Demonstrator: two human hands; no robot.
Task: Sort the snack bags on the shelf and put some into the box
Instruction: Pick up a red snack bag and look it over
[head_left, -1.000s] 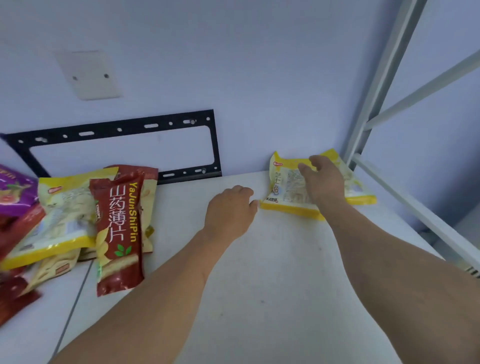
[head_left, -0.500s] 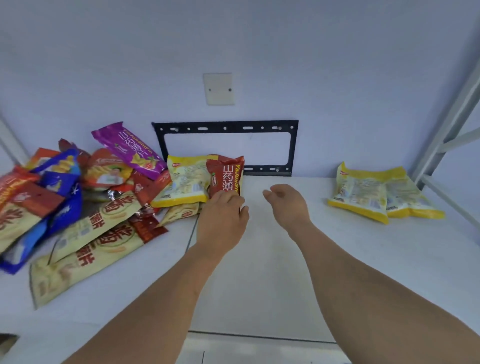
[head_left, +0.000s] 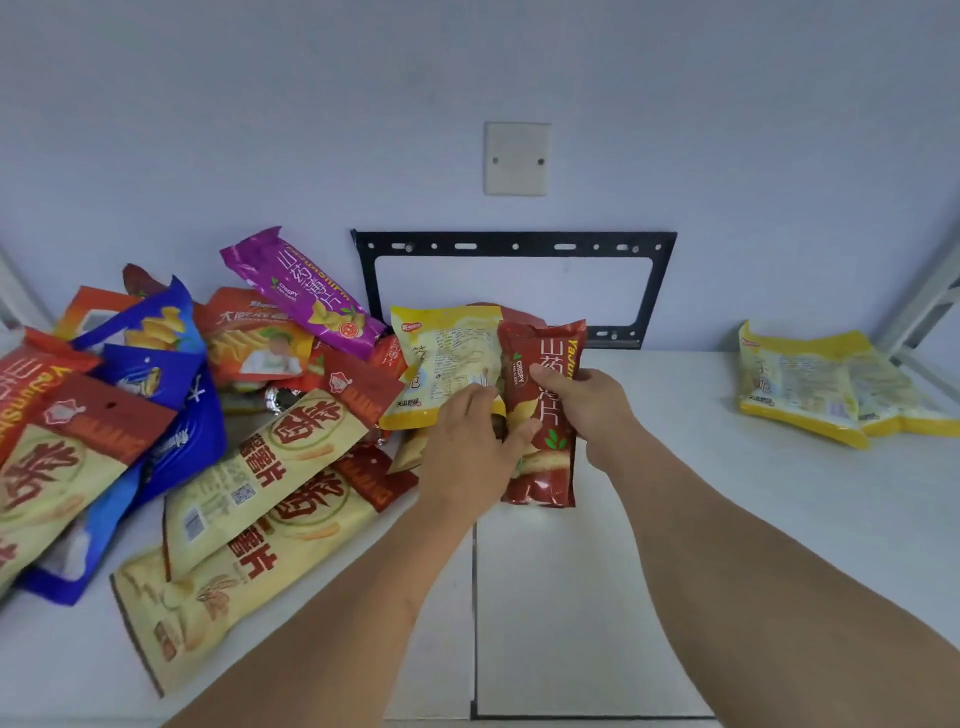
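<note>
head cam | 1 view | faces forward-down | near shelf (head_left: 571, 597) | wide-angle

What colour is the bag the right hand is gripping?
Dark red bag with white lettering, held by the right hand; head view.

A pale wall (head_left: 727, 130) carries a blank cover plate (head_left: 517, 158) above a black bracket (head_left: 514, 244).
</note>
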